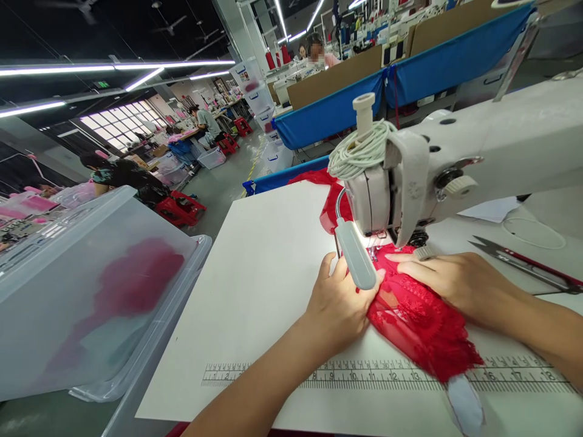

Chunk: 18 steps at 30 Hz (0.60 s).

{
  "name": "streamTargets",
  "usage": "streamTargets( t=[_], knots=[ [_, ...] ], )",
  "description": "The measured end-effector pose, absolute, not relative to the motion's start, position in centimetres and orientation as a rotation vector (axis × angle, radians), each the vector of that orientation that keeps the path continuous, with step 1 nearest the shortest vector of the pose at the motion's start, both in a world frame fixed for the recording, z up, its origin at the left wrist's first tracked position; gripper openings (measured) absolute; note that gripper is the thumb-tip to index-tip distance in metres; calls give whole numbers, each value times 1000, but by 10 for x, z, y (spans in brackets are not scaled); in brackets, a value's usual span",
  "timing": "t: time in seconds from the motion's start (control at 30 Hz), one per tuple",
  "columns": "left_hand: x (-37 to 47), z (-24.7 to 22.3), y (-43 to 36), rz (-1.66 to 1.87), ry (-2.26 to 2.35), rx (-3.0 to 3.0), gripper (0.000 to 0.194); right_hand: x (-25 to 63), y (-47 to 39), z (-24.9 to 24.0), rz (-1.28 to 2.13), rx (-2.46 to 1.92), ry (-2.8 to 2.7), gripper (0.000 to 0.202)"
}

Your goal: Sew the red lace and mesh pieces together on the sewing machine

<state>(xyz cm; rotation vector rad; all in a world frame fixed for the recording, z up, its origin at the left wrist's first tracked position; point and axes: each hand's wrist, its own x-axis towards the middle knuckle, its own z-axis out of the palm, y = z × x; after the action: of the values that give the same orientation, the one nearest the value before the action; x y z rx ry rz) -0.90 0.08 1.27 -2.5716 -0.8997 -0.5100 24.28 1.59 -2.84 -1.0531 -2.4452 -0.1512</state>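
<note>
Red lace fabric (416,312) lies on the white sewing table (255,261), its upper end under the needle area of a white sewing machine (492,145). My left hand (339,300) is at the fabric's left edge, thumb and fingers pinching it, partly behind a small grey lamp (356,255). My right hand (455,282) rests on the fabric's right side, its fingers stretched out flat towards the presser foot. More red fabric (334,206) lies behind the machine head. A pale tag-like piece (464,403) sticks out from the fabric's lower end.
Black-and-red snips (531,264) lie right of my right hand. A printed ruler (355,375) runs along the table's front. A translucent plastic bin (91,291) with red material stands at the left. People sit at other workstations beyond, with red stools (180,208) and a blue cloth barrier (328,112).
</note>
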Motion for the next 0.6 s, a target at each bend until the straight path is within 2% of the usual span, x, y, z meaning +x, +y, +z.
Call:
streamTargets(
  t=[0.17,0.27,0.37,0.53,0.6],
  knots=[
    [-9,20,1,-539,-640,-2654,25,238,15,-18,-151,-779,-2474,31],
    [-9,23,1,-429,-534,-2729,31,237,15,-11,-85,-735,-2495,28],
    [-8,26,-1,-379,-634,-2704,33,238,15,-10,-4,-765,-2447,24],
    [-6,30,-5,-245,-837,-2870,18,237,13,-17,79,-791,-2402,30],
    [-7,29,-8,-261,-833,-2944,36,236,12,-21,78,-796,-2391,27]
  ],
)
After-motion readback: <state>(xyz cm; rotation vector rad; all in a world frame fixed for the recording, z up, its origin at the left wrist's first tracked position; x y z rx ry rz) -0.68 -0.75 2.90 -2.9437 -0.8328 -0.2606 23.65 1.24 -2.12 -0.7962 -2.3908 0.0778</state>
